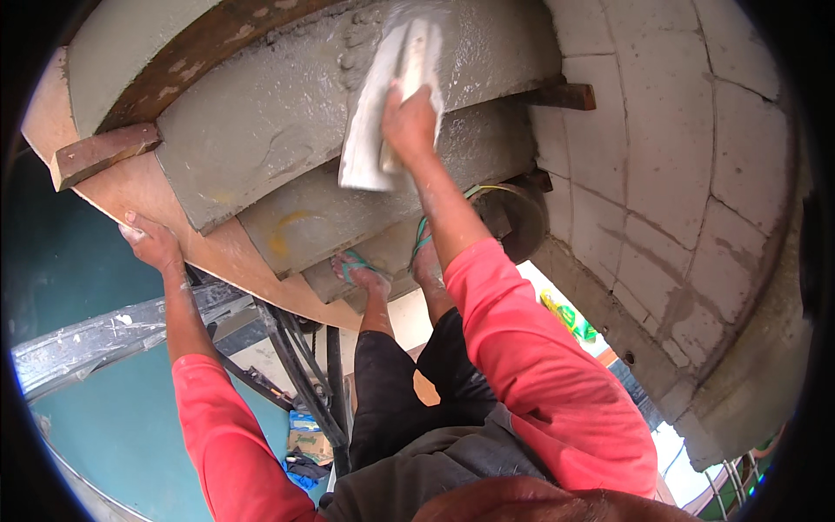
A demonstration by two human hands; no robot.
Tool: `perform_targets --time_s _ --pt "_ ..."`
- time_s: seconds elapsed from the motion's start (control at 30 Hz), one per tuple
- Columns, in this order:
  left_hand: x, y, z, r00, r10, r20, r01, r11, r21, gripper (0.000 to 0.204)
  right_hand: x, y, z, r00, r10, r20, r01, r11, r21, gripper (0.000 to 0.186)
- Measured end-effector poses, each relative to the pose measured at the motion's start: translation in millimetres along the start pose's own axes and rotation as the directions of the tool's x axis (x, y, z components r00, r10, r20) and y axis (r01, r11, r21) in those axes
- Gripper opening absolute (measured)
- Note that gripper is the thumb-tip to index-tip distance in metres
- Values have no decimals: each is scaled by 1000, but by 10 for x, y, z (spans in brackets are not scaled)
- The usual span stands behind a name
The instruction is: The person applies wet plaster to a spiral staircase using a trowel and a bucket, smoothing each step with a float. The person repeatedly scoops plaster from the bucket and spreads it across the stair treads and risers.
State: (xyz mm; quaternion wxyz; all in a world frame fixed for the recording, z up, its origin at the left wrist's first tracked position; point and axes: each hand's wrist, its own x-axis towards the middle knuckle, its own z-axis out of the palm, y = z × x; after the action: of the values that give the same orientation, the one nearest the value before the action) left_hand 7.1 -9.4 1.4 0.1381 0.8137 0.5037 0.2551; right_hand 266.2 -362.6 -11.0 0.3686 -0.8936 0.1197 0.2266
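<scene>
My right hand [410, 126] is wrapped round the pale handle of a plastering trowel [361, 152], whose long flat blade is blurred by motion. The trowel is over a stair step coated with wet grey mortar [278, 130]. Ridges of thick mortar show just left of the blade's far end. Out to the left, my left hand [155, 244] grips the edge of a curved plywood board [230, 248] that runs along the side of the stairs. Its fingertips are partly hidden behind the board.
A wooden block [106, 155] juts from the steps at left, and another [561, 96] meets the block wall [661, 174] at right. A round bucket [517, 222] sits by my right foot. Below left stands a metal frame [130, 335]. My sandalled feet rest on a lower step [326, 278].
</scene>
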Motion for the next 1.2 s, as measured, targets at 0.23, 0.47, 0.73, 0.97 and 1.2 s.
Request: perform_targets --time_s 0.23,0.47,0.73,0.97,1.2 --pt "21 -44 -34 1000 0 -2 0 1000 4 70 -163 235 -136 997 -59 -41 55 994 -91 51" --pt "-44 190 -60 1000 -1 9 1 1000 -12 68 -278 -83 249 996 -86 4 85 990 -114 53" --pt "31 -92 -13 1000 -13 14 12 1000 5 66 -406 151 16 981 -158 115 177 968 -176 51" --pt "20 -35 -2 999 32 -19 -32 999 18 66 -621 -58 415 953 -167 253 219 956 -195 50" --pt "37 -45 -33 1000 12 -25 -12 1000 7 68 -613 154 236 956 -195 217 248 935 -253 53"
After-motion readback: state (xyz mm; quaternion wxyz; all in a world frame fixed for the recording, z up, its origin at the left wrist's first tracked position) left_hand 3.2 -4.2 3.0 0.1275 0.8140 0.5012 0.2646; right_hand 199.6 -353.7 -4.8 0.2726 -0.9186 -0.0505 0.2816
